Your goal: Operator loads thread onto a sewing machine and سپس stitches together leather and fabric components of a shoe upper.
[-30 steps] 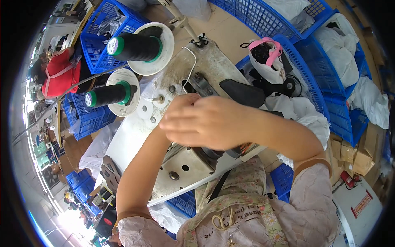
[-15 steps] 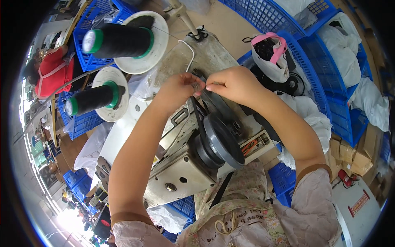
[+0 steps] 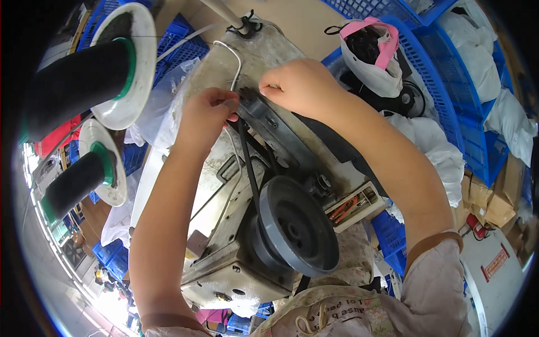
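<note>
Both my hands are raised over the back of an industrial sewing machine (image 3: 224, 261). My left hand (image 3: 203, 115) is closed in a pinch beside a bent metal wire guide (image 3: 238, 64). To its right, my right hand (image 3: 300, 84) is also closed, thumb against curled fingers, above a dark metal bar (image 3: 269, 121). Whatever lies in either pinch is hidden or too fine to make out. A grey handwheel (image 3: 300, 224) with a black belt (image 3: 250, 168) around its pulley sits below the hands. Two black thread cones (image 3: 84, 84) with green ends stand at the left on white discs (image 3: 137, 62).
A narrow tray (image 3: 359, 205) with red-handled tools lies right of the handwheel. Beyond my right arm are blue crates (image 3: 426, 78), a white bag with pink handles (image 3: 368, 56) and white plastic bags (image 3: 424, 149). A pole (image 3: 224, 12) rises from the machine table's far end.
My hands have moved apart, from nearly touching to a clear gap between them. The view has shifted, so the thread cones look larger and further left, and the handwheel larger and lower.
</note>
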The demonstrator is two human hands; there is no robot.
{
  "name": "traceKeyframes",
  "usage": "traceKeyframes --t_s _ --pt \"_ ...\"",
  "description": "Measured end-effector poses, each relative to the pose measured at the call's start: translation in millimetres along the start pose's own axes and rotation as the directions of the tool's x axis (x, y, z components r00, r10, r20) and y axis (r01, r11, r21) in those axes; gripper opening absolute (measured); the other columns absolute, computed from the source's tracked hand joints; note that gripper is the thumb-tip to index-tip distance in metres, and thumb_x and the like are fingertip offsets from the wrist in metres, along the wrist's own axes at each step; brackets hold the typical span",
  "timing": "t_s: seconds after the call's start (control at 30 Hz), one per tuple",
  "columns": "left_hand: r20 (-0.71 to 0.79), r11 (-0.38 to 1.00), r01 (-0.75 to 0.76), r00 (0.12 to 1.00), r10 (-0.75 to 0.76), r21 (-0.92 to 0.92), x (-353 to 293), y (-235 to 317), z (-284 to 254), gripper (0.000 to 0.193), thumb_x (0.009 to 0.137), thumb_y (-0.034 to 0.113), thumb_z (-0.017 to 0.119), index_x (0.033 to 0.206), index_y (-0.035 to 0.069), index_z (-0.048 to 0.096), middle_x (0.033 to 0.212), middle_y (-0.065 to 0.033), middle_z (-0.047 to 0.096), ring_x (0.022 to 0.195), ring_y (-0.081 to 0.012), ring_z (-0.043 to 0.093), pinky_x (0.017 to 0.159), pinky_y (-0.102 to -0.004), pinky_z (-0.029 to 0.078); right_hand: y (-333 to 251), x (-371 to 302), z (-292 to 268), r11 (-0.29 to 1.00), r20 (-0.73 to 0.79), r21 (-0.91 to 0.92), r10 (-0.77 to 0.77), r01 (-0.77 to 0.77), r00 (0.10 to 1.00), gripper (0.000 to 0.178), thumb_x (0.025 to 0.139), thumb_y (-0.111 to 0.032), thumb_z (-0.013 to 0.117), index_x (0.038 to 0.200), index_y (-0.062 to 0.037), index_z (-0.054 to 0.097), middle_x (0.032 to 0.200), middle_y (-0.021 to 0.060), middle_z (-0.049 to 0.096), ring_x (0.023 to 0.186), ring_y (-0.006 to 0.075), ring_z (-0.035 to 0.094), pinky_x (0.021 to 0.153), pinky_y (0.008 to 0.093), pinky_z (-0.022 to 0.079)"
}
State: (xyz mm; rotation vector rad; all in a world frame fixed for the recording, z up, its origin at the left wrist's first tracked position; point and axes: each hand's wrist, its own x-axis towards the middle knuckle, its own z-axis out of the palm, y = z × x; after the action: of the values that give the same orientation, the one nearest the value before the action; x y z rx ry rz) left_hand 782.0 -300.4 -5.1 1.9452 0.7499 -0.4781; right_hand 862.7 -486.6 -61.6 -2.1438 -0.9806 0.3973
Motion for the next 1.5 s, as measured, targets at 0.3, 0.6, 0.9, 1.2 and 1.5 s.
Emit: traceKeyframes --t_s 0.3,0.6,0.9,1.2,1.5 --pt "-0.009 0.993 -0.084 0.996 0.085 0.077 7 -15 4 0.024 0.081 0.008 0.067 0.103 -0.001 0.068 0.085 -0.0074 0.069 0.075 -0.0135 0.065 0.064 -0.0261 0.047 3 9 13 0.997 -0.019 -0.004 -0.082 0.082 0.996 0.015 0.083 -0.024 0.062 0.085 -0.012 0.07 0.074 0.0089 0.066 0.071 0.0306 0.064 0.064 0.0407 0.049" --pt "-0.062 0.878 -0.338 0.923 0.379 0.338 3 -16 11 0.021 0.077 0.006 0.071 0.097 0.003 0.069 0.084 -0.0086 0.068 0.078 -0.0188 0.066 0.072 -0.0304 0.051 -6 13 11 0.999 0.054 -0.017 -0.046 0.047 0.997 0.015 0.08 -0.022 0.058 0.077 -0.0141 0.07 0.075 0.0074 0.068 0.076 0.0315 0.066 0.069 0.0448 0.052" --pt "0.008 0.725 -0.448 0.853 0.521 0.524 9 -15 12 0.014 0.077 0.008 0.071 0.09 0.006 0.067 0.089 -0.0093 0.068 0.08 -0.0252 0.068 0.07 -0.0351 0.053 -8 13 11 0.999 0.077 -0.007 -0.031 0.032 0.997 0.017 0.081 -0.025 0.064 0.087 -0.0112 0.072 0.075 0.0108 0.067 0.074 0.0315 0.065 0.067 0.0418 0.049" --pt "0.055 0.716 -0.483 0.845 0.531 0.504 10 -14 1 0.011 0.079 0.009 0.07 0.09 0.007 0.069 0.084 -0.0099 0.067 0.078 -0.0246 0.065 0.068 -0.0353 0.051 -8 8 13 0.998 0.04 0.048 -0.046 0.044 0.998 0.016 0.083 -0.024 0.064 0.087 -0.0099 0.07 0.075 0.0099 0.067 0.072 0.0313 0.064 0.065 0.0402 0.049" --pt "0.07 0.839 -0.414 0.906 0.417 0.352 37 -22 -18 0.013 0.081 0.012 0.07 0.091 0.004 0.069 0.08 -0.0073 0.066 0.072 -0.0173 0.059 0.067 -0.0309 0.047 -14 -4 28 0.971 -0.062 -0.183 -0.167 0.153 0.984 0.006 0.079 -0.015 0.06 0.081 -0.0115 0.065 0.073 0.0093 0.064 0.073 0.0313 0.065 0.065 0.0433 0.051"
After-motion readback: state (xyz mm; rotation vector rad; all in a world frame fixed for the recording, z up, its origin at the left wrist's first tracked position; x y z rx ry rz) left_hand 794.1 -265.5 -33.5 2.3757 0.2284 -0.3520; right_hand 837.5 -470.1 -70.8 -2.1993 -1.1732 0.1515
